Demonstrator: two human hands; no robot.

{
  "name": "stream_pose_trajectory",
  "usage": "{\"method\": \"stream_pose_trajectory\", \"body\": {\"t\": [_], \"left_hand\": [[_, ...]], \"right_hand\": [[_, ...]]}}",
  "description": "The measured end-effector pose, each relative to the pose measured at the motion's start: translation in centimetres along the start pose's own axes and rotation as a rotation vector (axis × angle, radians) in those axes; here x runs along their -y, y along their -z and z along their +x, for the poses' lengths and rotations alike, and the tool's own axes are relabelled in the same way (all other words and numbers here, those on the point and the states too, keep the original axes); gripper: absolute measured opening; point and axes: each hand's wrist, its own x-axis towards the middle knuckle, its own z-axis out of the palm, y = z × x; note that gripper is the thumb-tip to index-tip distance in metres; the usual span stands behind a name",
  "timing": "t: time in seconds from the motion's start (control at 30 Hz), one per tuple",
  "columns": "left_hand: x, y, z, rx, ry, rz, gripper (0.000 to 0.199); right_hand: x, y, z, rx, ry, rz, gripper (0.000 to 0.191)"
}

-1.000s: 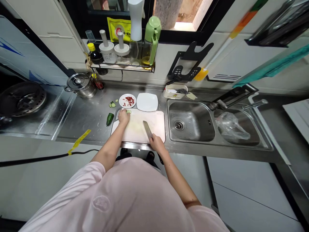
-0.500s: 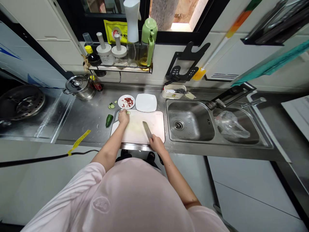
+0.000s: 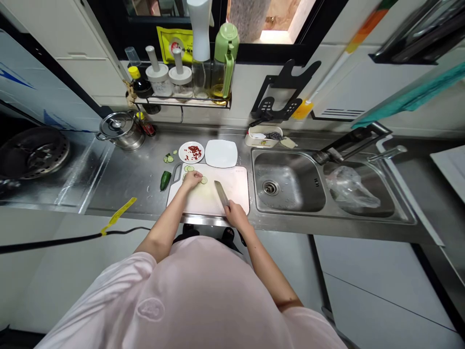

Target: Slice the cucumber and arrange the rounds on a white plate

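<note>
My right hand (image 3: 236,214) is wrapped round the handle of a kitchen knife (image 3: 221,193). The blade points away from me, low over the white cutting board (image 3: 210,203). Over the left part of the board, my left hand (image 3: 191,180) has its fingers pinched together at the edge of a pale cucumber slice (image 3: 204,180). More cucumber slices (image 3: 189,168) lie at the board's far left, partly behind that hand. A dark green cucumber piece (image 3: 165,180) rests on the counter to the left, with several small cucumber bits (image 3: 168,158) beyond it.
Behind the board stand a plate of chopped red pieces (image 3: 182,157) and a white square plate (image 3: 221,153). The sink (image 3: 290,182) is to the right, with a plastic bag (image 3: 350,189) in its second basin. A lidded pot (image 3: 121,131) stands far left.
My left hand has moved right and nearer to me from the board's far left corner, a cucumber slice now at its fingertips. Slices it covered now show. The knife has stayed nearly still.
</note>
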Motion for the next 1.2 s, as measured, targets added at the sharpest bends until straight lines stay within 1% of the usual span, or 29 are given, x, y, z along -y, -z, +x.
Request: {"method": "stream_pose_trajectory", "body": {"t": [0.1, 0.23, 0.37, 0.47, 0.57, 0.73, 1.0, 1.2], "left_hand": [[0.3, -0.4, -0.2, 0.061, -0.031, 0.055, 0.020], [0.6, -0.9, -0.3, 0.067, -0.025, 0.143, 0.020], [0.4, -1.0, -0.7, 0.031, -0.071, 0.250, 0.019], [0.1, -1.0, -1.1, -0.016, -0.119, 0.321, 0.022], [0.0, -1.0, -1.4, -0.053, -0.136, 0.361, 0.026], [0.1, -1.1, -1.3, -0.064, -0.113, 0.363, 0.026], [0.5, -1.4, -0.8, -0.067, -0.119, 0.359, 0.025], [0.6, -1.4, -0.7, -0.068, -0.119, 0.345, 0.023]], "right_hand": [[0.3, 0.0, 0.0, 0.011, 0.006, -0.007, 0.021], [0.9, -0.1, 0.1, 0.020, 0.013, -0.029, 0.022], [1.8, 0.0, 0.1, 0.041, 0.036, -0.055, 0.020], [2.6, 0.1, 0.2, 0.058, 0.039, -0.074, 0.020], [3.3, 0.3, 0.2, 0.075, 0.036, -0.089, 0.021], [3.9, 0.3, 0.3, 0.109, 0.036, -0.107, 0.021], [3.8, -0.5, 0.5, 0.095, 0.055, -0.117, 0.020], [4.0, -0.3, 0.8, 0.129, 0.044, -0.129, 0.019]]}}
